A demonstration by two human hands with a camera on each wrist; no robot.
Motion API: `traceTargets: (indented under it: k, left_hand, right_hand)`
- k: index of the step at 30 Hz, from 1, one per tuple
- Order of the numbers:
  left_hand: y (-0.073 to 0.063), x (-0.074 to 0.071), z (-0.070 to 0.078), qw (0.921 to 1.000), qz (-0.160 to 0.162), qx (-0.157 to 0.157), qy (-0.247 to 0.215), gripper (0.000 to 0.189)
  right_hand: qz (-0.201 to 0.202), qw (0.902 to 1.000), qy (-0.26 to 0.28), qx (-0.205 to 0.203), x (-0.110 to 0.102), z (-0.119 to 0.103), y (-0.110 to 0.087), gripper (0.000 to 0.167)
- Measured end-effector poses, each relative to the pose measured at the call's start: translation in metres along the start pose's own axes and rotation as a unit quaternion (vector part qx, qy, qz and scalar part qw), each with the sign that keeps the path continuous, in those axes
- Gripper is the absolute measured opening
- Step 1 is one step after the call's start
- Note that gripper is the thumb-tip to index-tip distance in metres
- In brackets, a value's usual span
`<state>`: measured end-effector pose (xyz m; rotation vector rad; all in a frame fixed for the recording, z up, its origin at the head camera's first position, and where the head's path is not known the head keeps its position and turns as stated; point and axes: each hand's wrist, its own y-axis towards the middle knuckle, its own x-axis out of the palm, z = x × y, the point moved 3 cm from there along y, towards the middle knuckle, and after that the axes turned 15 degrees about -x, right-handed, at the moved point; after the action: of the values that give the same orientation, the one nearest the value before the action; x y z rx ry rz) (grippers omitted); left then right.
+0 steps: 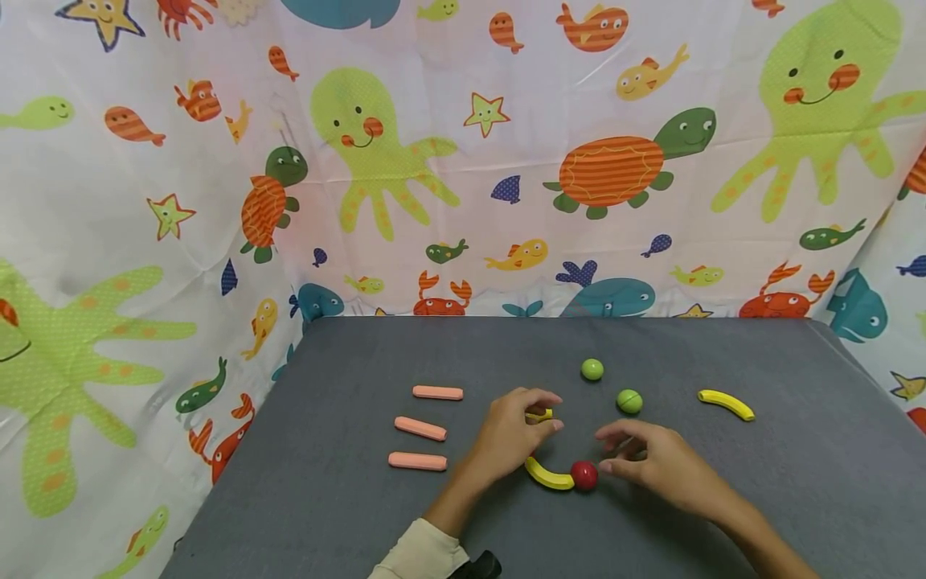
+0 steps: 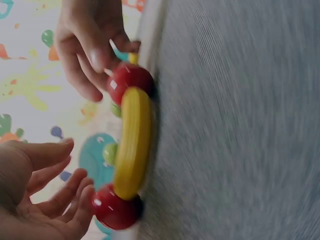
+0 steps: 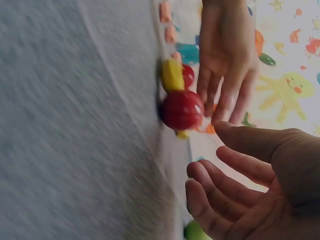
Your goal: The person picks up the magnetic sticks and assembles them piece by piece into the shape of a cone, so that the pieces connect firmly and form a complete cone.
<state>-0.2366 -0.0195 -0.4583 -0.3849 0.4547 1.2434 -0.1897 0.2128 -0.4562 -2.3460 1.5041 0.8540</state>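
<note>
A white curtain (image 1: 448, 88) is hanging behind the dark grey tabletop (image 1: 304, 507) and continuing along its left and right sides. Across the fabric, smiling green octopuses (image 1: 362, 121), orange-shelled turtles (image 1: 611, 173), red crabs (image 1: 441, 306), blue whales (image 1: 615, 297), small fish (image 1: 531, 252) and stars (image 1: 487, 115) are appearing in print. Soft light is giving the back section a pinkish tint, and the cloth is creasing lightly.

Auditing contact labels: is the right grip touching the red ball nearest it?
Apart: the right wrist view shows a visible gap between the right grip and that red ball.
</note>
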Motion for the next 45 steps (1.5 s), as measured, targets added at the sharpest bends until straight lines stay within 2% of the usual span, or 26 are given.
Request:
traceTargets:
  k: [7,13,18,25,33,39,45]
  left_hand:
    - [-0.017,0.009,0.015,0.9957,-0.089,-0.019,-0.017,0.034]
    - [-0.023,0.020,0.016,0.9909,-0.130,-0.036,-0.004,0.036]
    - [-0.024,0.027,0.015,0.9884,-0.143,-0.050,0.001,0.038]
    - [-0.024,0.031,0.015,0.9861,-0.155,-0.056,0.024,0.039]
    - [-0.023,0.033,0.010,0.9841,-0.170,-0.045,0.024,0.040]
    - [-0.023,0.033,0.009,0.9850,-0.165,-0.041,0.029,0.038]
    - [-0.023,0.034,0.007,0.9859,-0.159,-0.034,0.039,0.039]
  right_hand:
    - [0.038,0.9989,-0.026,-0.006,-0.027,0.001,0.002,0.042]
    - [0.074,0.9964,-0.042,-0.002,-0.047,0.004,0.006,0.043]
    - [0.102,0.9927,-0.064,0.006,-0.060,0.010,0.006,0.045]
    - [0.138,0.9853,-0.099,0.017,-0.078,0.032,-0.004,0.049]
    - [0.179,0.9710,-0.157,0.020,-0.097,0.054,-0.015,0.044]
    - [0.183,0.9638,-0.191,0.037,-0.103,0.066,-0.020,0.046]
    - [0.171,0.9633,-0.199,0.057,-0.109,0.076,-0.025,0.051]
